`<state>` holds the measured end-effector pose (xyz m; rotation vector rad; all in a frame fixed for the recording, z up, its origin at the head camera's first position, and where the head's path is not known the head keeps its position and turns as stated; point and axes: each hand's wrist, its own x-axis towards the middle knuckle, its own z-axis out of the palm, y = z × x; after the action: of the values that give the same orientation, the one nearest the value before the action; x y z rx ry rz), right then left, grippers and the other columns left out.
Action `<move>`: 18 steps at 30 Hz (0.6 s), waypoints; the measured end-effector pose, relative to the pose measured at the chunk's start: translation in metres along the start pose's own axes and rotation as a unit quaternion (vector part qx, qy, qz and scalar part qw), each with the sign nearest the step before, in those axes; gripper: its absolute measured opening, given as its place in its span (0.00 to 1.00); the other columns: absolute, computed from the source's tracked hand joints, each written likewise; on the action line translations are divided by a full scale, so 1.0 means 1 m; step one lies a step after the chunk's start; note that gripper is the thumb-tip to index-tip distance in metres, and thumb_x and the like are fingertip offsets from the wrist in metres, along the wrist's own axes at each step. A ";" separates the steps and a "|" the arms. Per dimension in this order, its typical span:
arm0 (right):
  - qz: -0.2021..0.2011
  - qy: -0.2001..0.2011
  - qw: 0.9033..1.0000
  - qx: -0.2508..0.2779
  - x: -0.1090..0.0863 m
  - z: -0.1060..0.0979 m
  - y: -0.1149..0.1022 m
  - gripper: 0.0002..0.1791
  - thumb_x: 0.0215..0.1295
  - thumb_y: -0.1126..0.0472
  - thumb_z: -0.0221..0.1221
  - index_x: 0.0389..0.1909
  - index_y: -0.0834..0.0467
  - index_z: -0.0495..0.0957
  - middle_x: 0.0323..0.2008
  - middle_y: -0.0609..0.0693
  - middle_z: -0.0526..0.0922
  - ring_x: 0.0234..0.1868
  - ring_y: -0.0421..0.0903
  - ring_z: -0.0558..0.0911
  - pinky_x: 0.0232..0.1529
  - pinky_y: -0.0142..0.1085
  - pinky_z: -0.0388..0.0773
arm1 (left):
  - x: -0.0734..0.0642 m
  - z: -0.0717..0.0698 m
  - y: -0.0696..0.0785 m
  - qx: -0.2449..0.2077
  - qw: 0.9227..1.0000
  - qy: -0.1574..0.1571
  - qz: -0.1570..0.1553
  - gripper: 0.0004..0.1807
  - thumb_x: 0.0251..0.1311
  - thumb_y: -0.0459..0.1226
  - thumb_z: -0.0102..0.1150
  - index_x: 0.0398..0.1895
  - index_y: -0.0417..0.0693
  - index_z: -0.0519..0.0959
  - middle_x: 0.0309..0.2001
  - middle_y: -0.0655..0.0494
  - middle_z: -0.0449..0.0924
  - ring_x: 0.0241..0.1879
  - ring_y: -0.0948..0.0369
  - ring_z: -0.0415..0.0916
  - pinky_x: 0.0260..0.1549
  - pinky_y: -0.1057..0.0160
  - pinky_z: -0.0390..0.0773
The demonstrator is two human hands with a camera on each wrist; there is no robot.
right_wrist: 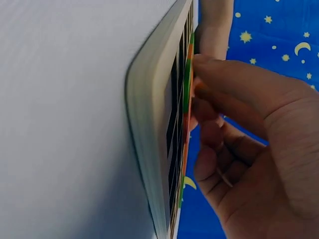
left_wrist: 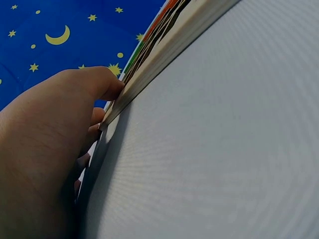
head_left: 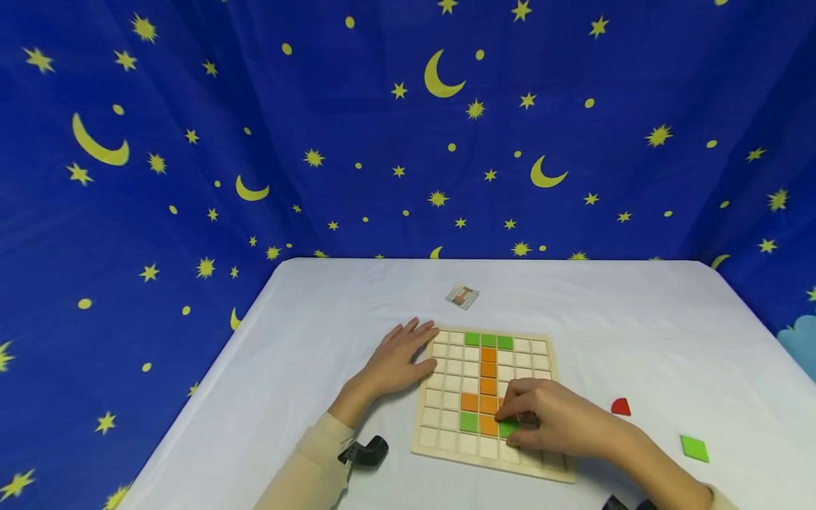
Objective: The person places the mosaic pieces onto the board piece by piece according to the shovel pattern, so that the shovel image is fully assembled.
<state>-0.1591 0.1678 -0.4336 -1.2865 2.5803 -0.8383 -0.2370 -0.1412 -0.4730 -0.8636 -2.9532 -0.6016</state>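
A square wooden grid board (head_left: 440, 418) lies on the table, partly filled with flat tiles. Orange tiles (head_left: 488, 386) form a column with a short crossing row, and three green tiles (head_left: 489, 341) sit along the top row. My left hand (head_left: 398, 358) rests against the board's left edge, fingers extended; the left wrist view shows its thumb (left_wrist: 107, 82) touching the rim. Over the lower right part, my right hand (head_left: 554, 418) has curled fingers, with fingertip and thumb at either side of a green tile (head_left: 508, 428) in the grid. That hand hides several cells.
Right of the board lie a red rounded piece (head_left: 621, 406) and a loose green tile (head_left: 695, 448). A small card with a grid pattern (head_left: 462, 296) lies behind the board. White cloth (head_left: 287, 340) covers the table, and a blue star-and-moon curtain (head_left: 357, 106) hangs around it.
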 end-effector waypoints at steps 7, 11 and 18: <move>0.010 0.019 1.000 0.000 -0.007 -0.012 0.002 0.11 0.59 0.54 0.67 0.43 0.42 0.85 0.38 0.33 0.76 0.32 0.35 0.75 0.33 0.28 0.74 | 0.002 0.002 -0.001 0.006 1.000 0.000 0.000 0.35 0.65 0.56 0.46 0.74 0.57 0.60 0.73 0.62 0.54 0.73 0.56 0.43 0.70 0.54 0.41; 0.035 0.019 0.999 -0.004 -0.012 -0.017 0.004 0.11 0.60 0.53 0.66 0.44 0.43 0.84 0.39 0.33 0.76 0.33 0.35 0.74 0.33 0.29 0.74 | 0.000 0.001 0.000 0.005 1.000 0.000 -0.001 0.35 0.65 0.56 0.46 0.74 0.56 0.60 0.73 0.61 0.54 0.73 0.56 0.43 0.70 0.54 0.41; 0.076 0.026 0.997 0.013 -0.027 -0.031 0.015 0.13 0.59 0.51 0.66 0.45 0.45 0.84 0.39 0.35 0.78 0.32 0.36 0.75 0.30 0.30 0.74 | 0.000 0.001 0.000 0.002 1.000 -0.002 -0.003 0.35 0.65 0.55 0.46 0.74 0.56 0.60 0.73 0.61 0.54 0.73 0.56 0.42 0.70 0.54 0.40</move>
<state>-0.1638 0.2086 -0.4187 -1.0582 2.6573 -0.8844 -0.2368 -0.1406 -0.4735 -0.8565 -2.9601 -0.5937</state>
